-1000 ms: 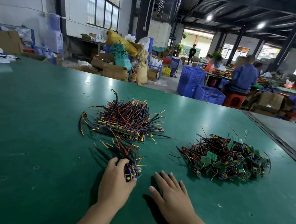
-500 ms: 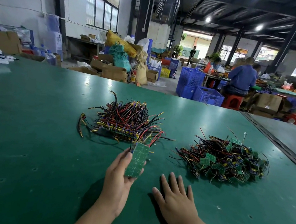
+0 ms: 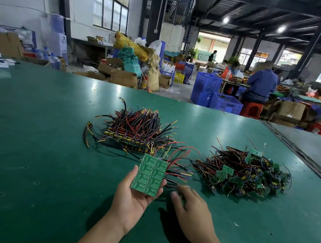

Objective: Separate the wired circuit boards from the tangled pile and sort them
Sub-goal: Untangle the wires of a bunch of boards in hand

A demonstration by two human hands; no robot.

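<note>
My left hand (image 3: 132, 200) holds a green panel of circuit boards (image 3: 149, 175) palm-up, green underside toward me, its coloured wires fanning out to the right. My right hand (image 3: 191, 212) hovers just right of it, fingers loosely bent and blurred, reaching toward the wire ends. Behind the panel lies a pile of wired board panels (image 3: 133, 132) with long black, red and yellow leads. To the right sits a tangled heap of small green boards with wires (image 3: 244, 174).
The green table mat (image 3: 30, 145) stretches wide on the left and in front. A metal seam (image 3: 302, 154) runs along the right, beside a grey table. Blue crates (image 3: 216, 97), cardboard boxes and seated workers are beyond the far edge.
My left hand has lifted the board panel off the mat and turned it flat, green side up. My right hand rose from the mat and moved toward the wires.
</note>
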